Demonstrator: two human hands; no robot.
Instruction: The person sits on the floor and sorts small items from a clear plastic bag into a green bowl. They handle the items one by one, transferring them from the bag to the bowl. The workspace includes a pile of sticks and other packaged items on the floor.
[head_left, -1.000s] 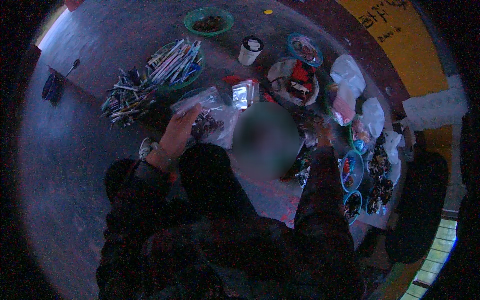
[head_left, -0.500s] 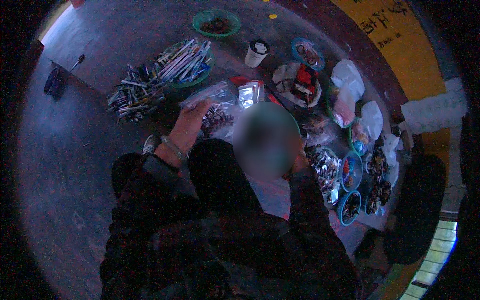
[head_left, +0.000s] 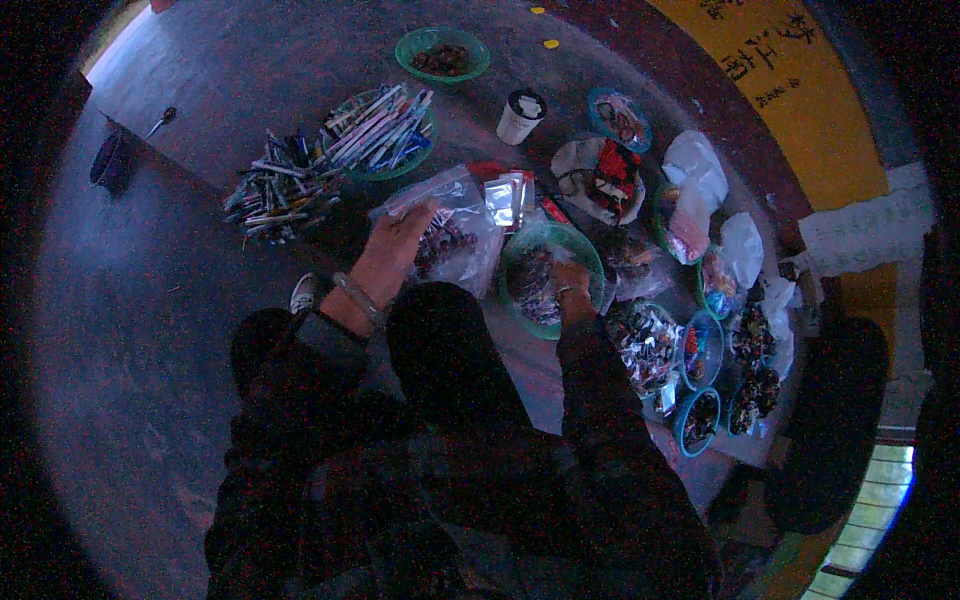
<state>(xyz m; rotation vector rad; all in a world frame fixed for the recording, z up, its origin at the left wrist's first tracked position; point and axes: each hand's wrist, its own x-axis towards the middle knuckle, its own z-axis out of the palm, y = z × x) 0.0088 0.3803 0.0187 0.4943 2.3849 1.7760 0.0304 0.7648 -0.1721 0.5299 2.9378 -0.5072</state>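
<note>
My left hand (head_left: 402,240), with a bracelet on its wrist, is closed on the upper edge of a clear plastic bag (head_left: 478,240). Small dark pieces show through the bag's lower part. To the right, my right hand (head_left: 572,284) reaches over the rim into a green basket (head_left: 585,240), fingers closed among crinkled clear packets (head_left: 535,275). What those fingers pinch, if anything, is too dark to make out. Just beyond the bag and basket lie shiny silver packets (head_left: 502,200) on something red.
Many pens (head_left: 285,190) lie heaped at the left, others in a green basket (head_left: 425,155). Beyond stand a white cup (head_left: 520,117) with a dark lid and a green bowl (head_left: 480,68). Several small baskets (head_left: 697,422) and white bags (head_left: 695,165) crowd the right, by a dark stool-like shape (head_left: 835,420).
My right hand has moved left and further into the green basket. My left hand keeps hold of the plastic bag, which now hangs more spread out. The whole view has shifted slightly.
</note>
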